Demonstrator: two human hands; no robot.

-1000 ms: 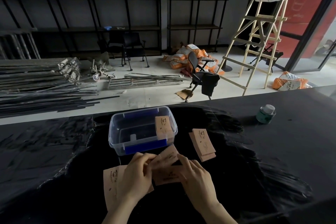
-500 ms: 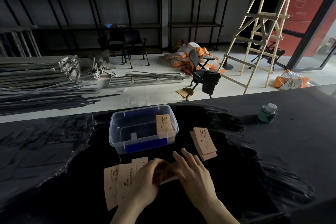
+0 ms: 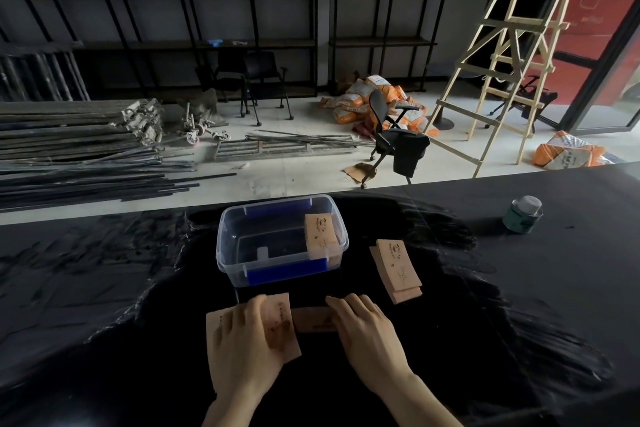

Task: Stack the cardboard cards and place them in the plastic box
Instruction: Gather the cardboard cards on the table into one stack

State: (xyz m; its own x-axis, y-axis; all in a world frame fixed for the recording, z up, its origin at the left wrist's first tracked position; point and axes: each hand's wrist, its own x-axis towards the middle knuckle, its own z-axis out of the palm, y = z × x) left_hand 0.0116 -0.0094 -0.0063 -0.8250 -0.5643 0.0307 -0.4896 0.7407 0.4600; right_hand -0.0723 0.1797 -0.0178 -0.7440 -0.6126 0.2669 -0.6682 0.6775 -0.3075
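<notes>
Under the left hand (image 3: pixel 242 340), pressed flat with fingers spread, loose cardboard cards (image 3: pixel 280 326) lie pinned to the black table (image 3: pixel 519 322), apparently to keep them from sliding. Just beside it, the right hand (image 3: pixel 363 329) rests open-palmed on another card (image 3: pixel 311 319), seemingly squaring it toward the others. Beyond the right hand waits a finished stack (image 3: pixel 398 270); ahead of both, the plastic box (image 3: pixel 242 274) already holds some cards (image 3: pixel 320 230).
</notes>
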